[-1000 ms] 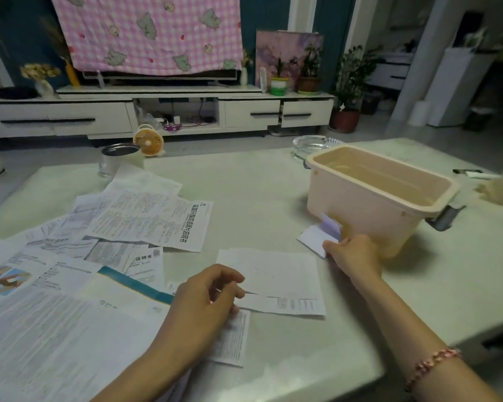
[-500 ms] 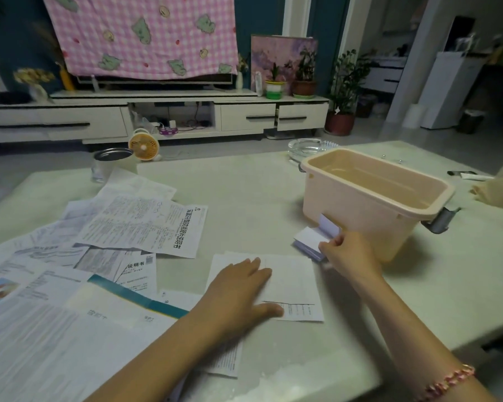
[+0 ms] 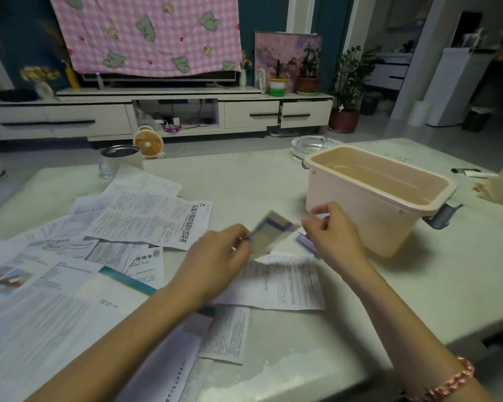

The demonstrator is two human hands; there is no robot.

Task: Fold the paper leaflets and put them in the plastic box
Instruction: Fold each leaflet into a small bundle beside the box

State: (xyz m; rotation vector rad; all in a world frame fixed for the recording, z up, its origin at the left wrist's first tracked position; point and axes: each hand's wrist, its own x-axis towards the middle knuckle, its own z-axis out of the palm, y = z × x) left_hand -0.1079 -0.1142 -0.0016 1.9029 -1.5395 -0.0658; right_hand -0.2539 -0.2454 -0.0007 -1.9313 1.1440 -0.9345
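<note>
Step in hand: folding. Small purple-banded leaflet (image 3: 269, 232), motion-blurred, is held just above table (image 3: 244, 181) mid-front, beside plastic box (image 3: 380, 198) at right edge. Left hand (image 3: 218, 256) pinched on its left edge; right hand (image 3: 331, 230) fingers closed at its right edge, contact unclear. Box appears empty. Unfolded leaflets (image 3: 146, 216) spread at left edge. Next, prob.: crease pressed flat, then leaflet lifted over box rim.

Left hand (image 3: 218, 256): was flat on the printed sheet (image 3: 285, 282) half a second ago; now lifted off it, fingers pinching a blurred leaflet (image 3: 269, 235) at frame centre.
Blurred leaflet: new, raised off the table between both hands.
Right hand (image 3: 332, 232): has risen slightly, fingers curled, just left of the plastic box (image 3: 369, 204).
Printed sheet: now uncovered, text side showing.
</note>
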